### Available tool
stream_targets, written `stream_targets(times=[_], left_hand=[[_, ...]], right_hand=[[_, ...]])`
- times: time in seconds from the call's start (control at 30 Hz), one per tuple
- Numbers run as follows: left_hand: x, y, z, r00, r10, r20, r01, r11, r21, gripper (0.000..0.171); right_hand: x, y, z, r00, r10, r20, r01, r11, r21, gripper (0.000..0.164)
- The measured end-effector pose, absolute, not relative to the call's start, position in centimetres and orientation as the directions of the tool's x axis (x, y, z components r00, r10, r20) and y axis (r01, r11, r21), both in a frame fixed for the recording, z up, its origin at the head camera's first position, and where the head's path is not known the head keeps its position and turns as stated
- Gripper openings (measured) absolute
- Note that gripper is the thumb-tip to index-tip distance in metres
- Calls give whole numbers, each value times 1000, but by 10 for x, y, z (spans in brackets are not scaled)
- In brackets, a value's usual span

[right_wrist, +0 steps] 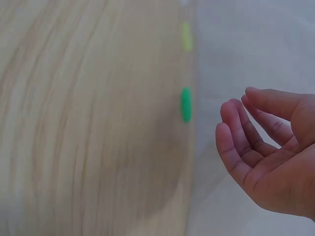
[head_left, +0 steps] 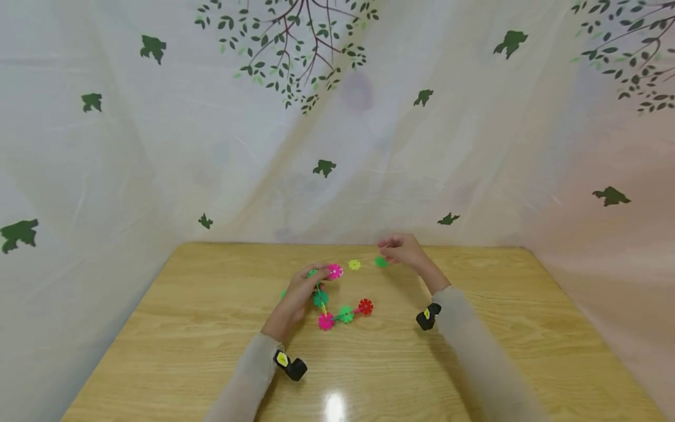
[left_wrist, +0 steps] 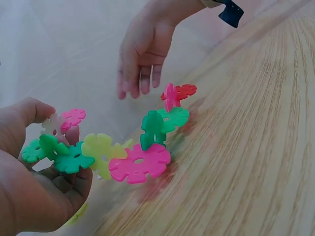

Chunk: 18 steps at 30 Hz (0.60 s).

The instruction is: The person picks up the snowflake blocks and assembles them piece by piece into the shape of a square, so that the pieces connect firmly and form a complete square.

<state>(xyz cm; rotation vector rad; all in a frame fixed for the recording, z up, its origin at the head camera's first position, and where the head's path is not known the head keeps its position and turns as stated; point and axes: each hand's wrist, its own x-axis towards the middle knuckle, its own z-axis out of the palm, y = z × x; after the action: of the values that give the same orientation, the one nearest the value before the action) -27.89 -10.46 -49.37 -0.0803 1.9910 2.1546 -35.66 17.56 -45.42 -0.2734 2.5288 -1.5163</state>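
My left hand point(head_left: 299, 291) grips one end of a chain of interlocked flower-shaped plastic discs. In the left wrist view, thumb and fingers pinch around a whitish disc point(left_wrist: 50, 125) beside a small pink disc point(left_wrist: 74, 118) and green ones. From there the chain runs through a yellow disc point(left_wrist: 98, 150), a large pink disc point(left_wrist: 125, 169) and green discs point(left_wrist: 174, 118) to a red disc point(left_wrist: 186, 91) at its far end. My right hand point(head_left: 405, 249) hovers near the table's back edge, fingers loosely bent and holding nothing. Closest to it lies a loose green disc point(head_left: 381, 262).
A loose yellow disc point(head_left: 354, 265) lies between the hands, left of the green one. The wooden table point(head_left: 211, 351) ends at the back against a hanging cloth point(head_left: 253, 176) printed with leaves and birds.
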Motion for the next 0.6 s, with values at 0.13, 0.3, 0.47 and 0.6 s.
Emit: stream_targets(times=[0.13, 0.3, 0.47, 0.6], left_hand=[[-281, -105, -492, -978, 113, -177, -184, -53, 982, 34], [-282, -104, -492, -978, 116, -172, -180, -62, 982, 33], [-283, -104, -493, -975, 138, -171, -180, -49, 982, 33], [-283, -106, -495, -972, 150, -178, -185, -35, 982, 32]], right_hand=[[-367, 181, -463, -955, -282, -96, -76, 542, -837, 32], [-375, 183, -477, -947, -289, -139, -58, 580, -813, 32], [-375, 178, -484, -947, -312, -74, -154, 645, -748, 28], [-371, 173, -482, -954, -291, -71, -155, 683, -713, 26]])
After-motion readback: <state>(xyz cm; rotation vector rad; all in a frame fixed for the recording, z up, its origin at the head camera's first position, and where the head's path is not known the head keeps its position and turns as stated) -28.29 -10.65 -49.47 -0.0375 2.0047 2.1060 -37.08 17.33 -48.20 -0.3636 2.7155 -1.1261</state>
